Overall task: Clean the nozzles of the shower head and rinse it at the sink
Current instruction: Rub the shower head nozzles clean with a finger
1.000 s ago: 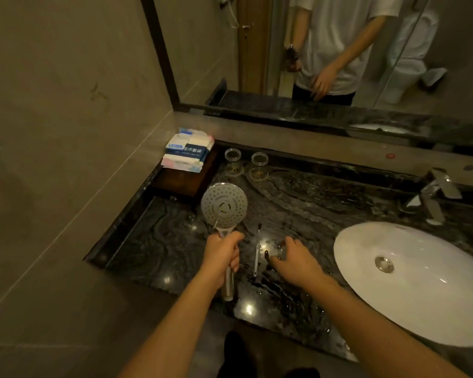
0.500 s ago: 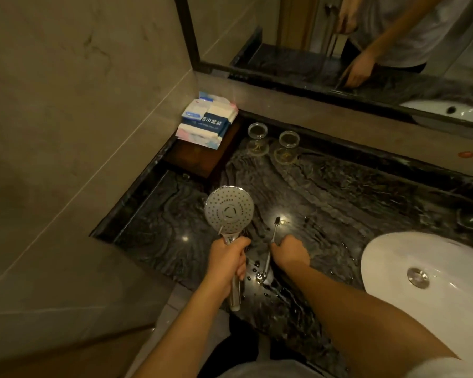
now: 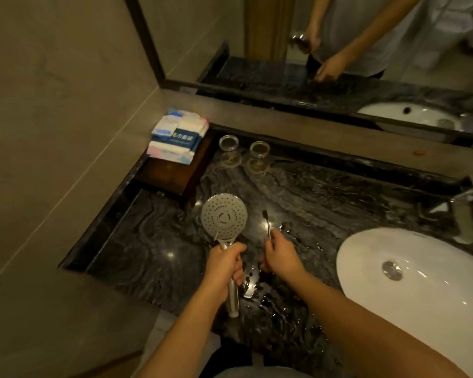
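My left hand [image 3: 224, 264] grips the chrome handle of the shower head [image 3: 224, 216], whose round nozzle face points up at me above the dark marble counter [image 3: 153, 241]. My right hand [image 3: 280, 255] holds a toothbrush [image 3: 266, 223] by its handle, lifted off the counter, with the dark bristle end pointing away, just right of the shower face. The brush and the nozzles are apart. The white oval sink [image 3: 448, 301] lies to the right, with its drain visible.
Two small glass cups [image 3: 245, 147] stand at the back of the counter. A stack of packaged towels [image 3: 178, 136] sits on a wooden tray [image 3: 172, 173] in the back left corner. The faucet [image 3: 464, 214] is at the right edge. A mirror above shows a person's reflection.
My right hand has picked the toothbrush up from the counter and now holds it raised beside the shower head. The view has tilted down and moved closer.
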`<action>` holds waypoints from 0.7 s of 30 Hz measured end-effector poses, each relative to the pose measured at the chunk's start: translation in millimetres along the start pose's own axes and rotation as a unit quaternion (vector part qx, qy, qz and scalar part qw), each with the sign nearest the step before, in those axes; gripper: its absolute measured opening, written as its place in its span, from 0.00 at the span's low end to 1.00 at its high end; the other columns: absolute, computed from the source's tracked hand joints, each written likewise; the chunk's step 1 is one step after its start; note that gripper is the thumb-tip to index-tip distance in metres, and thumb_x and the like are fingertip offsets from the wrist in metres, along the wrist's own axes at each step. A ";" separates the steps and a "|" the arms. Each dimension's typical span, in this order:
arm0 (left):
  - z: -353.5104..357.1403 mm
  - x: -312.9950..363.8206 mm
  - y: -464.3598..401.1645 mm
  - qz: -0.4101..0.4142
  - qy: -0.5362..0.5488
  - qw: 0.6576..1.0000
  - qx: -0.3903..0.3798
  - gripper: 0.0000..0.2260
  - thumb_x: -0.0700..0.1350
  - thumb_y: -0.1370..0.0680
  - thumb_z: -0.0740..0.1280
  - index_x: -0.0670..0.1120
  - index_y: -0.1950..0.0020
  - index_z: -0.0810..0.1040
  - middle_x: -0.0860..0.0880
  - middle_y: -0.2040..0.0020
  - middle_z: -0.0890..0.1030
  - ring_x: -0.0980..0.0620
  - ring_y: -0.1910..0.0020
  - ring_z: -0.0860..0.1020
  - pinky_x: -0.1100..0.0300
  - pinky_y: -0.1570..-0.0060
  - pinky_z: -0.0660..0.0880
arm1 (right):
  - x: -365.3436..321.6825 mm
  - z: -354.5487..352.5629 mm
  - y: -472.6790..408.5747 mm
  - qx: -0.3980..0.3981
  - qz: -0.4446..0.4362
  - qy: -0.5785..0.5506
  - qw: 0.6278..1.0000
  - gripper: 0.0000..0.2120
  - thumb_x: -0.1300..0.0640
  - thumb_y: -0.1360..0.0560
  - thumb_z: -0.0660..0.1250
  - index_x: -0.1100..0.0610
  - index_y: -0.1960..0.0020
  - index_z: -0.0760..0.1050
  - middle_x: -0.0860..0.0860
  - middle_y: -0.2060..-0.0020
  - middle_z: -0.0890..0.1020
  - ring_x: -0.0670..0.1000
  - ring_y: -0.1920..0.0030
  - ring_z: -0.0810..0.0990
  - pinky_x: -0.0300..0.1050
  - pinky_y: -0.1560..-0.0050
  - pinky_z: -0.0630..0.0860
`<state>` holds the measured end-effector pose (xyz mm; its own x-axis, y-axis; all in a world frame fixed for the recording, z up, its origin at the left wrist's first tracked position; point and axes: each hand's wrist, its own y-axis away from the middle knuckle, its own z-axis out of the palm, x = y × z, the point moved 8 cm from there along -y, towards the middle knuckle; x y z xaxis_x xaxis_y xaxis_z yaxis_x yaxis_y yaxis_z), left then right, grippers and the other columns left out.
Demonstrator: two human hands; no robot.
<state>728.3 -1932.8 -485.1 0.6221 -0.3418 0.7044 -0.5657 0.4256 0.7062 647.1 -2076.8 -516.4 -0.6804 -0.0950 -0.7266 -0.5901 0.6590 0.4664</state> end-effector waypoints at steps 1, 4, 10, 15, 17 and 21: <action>8.7 0.8 -2.3 -0.002 -0.009 1.000 -0.013 0.14 0.41 0.22 0.67 0.45 0.65 0.67 0.47 0.77 0.63 0.51 0.81 0.61 0.62 0.79 0.60 | -0.5 -17.4 6.8 0.018 -0.026 -0.014 0.999 0.07 0.51 0.17 0.57 0.52 0.50 0.71 0.55 0.65 0.82 0.53 0.68 0.82 0.54 0.63 0.81; 37.3 0.2 -5.1 -0.010 -0.040 0.997 -0.059 0.15 0.40 0.22 0.67 0.46 0.67 0.67 0.48 0.77 0.63 0.52 0.82 0.61 0.62 0.79 0.60 | 1.2 -73.6 33.2 0.069 -0.063 0.021 0.995 0.10 0.45 0.17 0.55 0.44 0.44 0.74 0.47 0.57 0.83 0.49 0.57 0.82 0.51 0.54 0.78; 80.6 -12.7 0.2 -0.047 -0.087 0.986 -0.134 0.15 0.41 0.22 0.68 0.47 0.68 0.68 0.49 0.76 0.64 0.52 0.81 0.61 0.62 0.78 0.60 | -5.9 -124.4 86.1 0.050 -0.152 0.123 0.979 0.24 0.51 0.16 0.55 0.40 0.22 0.58 0.44 0.38 0.79 0.41 0.44 0.77 0.37 0.43 0.74; 96.8 -21.9 7.6 -0.077 -0.122 0.976 -0.161 0.15 0.42 0.22 0.67 0.47 0.68 0.68 0.50 0.76 0.63 0.53 0.81 0.60 0.64 0.78 0.58 | -25.4 -133.0 120.6 0.051 -0.201 0.193 0.959 0.28 0.52 0.16 0.56 0.34 0.22 0.50 0.43 0.65 0.76 0.41 0.70 0.71 0.36 0.68 0.67; 100.6 -22.3 11.2 -0.078 -0.144 0.972 -0.171 0.15 0.42 0.22 0.67 0.47 0.68 0.68 0.49 0.76 0.63 0.53 0.80 0.59 0.64 0.78 0.58 | -28.3 -131.5 123.1 0.052 -0.210 0.220 0.951 0.27 0.50 0.16 0.55 0.34 0.22 0.48 0.46 0.67 0.77 0.46 0.70 0.73 0.43 0.68 0.70; 104.4 -23.8 13.2 -0.078 -0.180 0.965 -0.176 0.15 0.42 0.22 0.66 0.47 0.67 0.67 0.49 0.76 0.63 0.53 0.80 0.59 0.63 0.76 0.57 | -30.8 -131.2 121.0 0.041 -0.224 0.209 0.951 0.25 0.51 0.16 0.55 0.36 0.23 0.52 0.49 0.57 0.80 0.51 0.60 0.79 0.49 0.60 0.76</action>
<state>649.5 -2006.5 -485.1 0.4208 -0.6666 0.6153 -0.2230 0.5814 0.7824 539.6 -2092.1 -371.5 -0.4916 -0.6569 -0.5716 -0.8375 0.5365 0.1038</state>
